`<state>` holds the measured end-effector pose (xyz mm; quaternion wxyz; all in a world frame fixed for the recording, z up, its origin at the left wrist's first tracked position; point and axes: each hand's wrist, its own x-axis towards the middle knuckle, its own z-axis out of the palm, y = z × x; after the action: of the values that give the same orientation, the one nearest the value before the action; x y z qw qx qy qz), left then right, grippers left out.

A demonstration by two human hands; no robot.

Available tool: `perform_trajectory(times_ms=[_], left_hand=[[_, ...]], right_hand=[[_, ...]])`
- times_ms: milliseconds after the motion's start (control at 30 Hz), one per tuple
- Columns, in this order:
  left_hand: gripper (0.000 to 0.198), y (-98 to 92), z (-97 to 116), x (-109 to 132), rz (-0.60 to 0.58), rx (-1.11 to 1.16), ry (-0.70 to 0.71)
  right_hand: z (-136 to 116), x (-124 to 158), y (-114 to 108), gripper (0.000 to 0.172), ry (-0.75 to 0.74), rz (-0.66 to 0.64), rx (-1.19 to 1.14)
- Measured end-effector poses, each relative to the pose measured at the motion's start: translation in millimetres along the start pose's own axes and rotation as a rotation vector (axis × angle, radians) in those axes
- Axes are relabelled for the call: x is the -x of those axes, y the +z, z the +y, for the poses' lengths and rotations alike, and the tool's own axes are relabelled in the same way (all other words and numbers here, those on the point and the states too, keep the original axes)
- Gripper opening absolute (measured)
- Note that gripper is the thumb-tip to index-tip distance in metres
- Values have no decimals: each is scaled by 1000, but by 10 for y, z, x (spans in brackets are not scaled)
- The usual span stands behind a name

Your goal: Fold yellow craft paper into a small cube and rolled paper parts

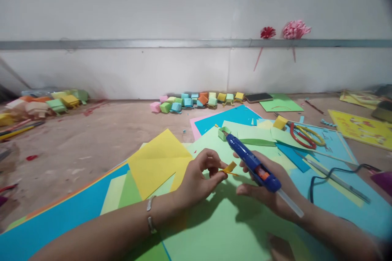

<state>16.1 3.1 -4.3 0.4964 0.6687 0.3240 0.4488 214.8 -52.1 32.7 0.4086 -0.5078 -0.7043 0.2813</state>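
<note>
Between the thumb and fingertips of my left hand (203, 173) is a small folded yellow paper piece (229, 167), above the light green sheet. My right hand (272, 183) is around a blue glue gun (251, 159), whose handle is hidden. A clear glue stick (290, 204) sticks out of its back end. The gun's nozzle points forward and left, over a small open green paper box (224, 132). My right thumb and fingertips are near the yellow piece, apart from it.
Red and yellow scissors (303, 135), a yellow cube (280, 122) and a craft knife (337, 179) lie to the right. Small coloured paper cubes (186, 102) line the wall. A yellow sheet (159, 161) lies left of my hands. A dark cord (333, 170) curls at the right.
</note>
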Motion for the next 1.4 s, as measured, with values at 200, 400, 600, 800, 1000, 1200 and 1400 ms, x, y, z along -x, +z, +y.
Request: perform_trajectory(times_ms=[200, 400, 600, 800, 1000, 1200, 1400], left_hand=[[25, 42, 1, 39, -57, -50, 0], [26, 30, 22, 46, -33, -72, 37], [29, 16, 43, 49, -52, -108, 46], [29, 11, 26, 48, -85, -122, 32], [27, 12, 27, 45, -112, -116, 15], [28, 20, 93, 47, -64, -136, 48], [20, 38, 116, 55, -82, -80, 60]], right_hand=[[-52, -8, 139, 23, 74, 26, -132], [-48, -26, 166, 34, 59, 112, -200], [-33, -26, 187, 31, 63, 139, -178], [29, -20, 199, 34, 162, 121, -231], [72, -7, 197, 27, 125, 107, -221], [47, 7, 226, 29, 134, 131, -219], [35, 43, 265, 36, 120, 95, -225]])
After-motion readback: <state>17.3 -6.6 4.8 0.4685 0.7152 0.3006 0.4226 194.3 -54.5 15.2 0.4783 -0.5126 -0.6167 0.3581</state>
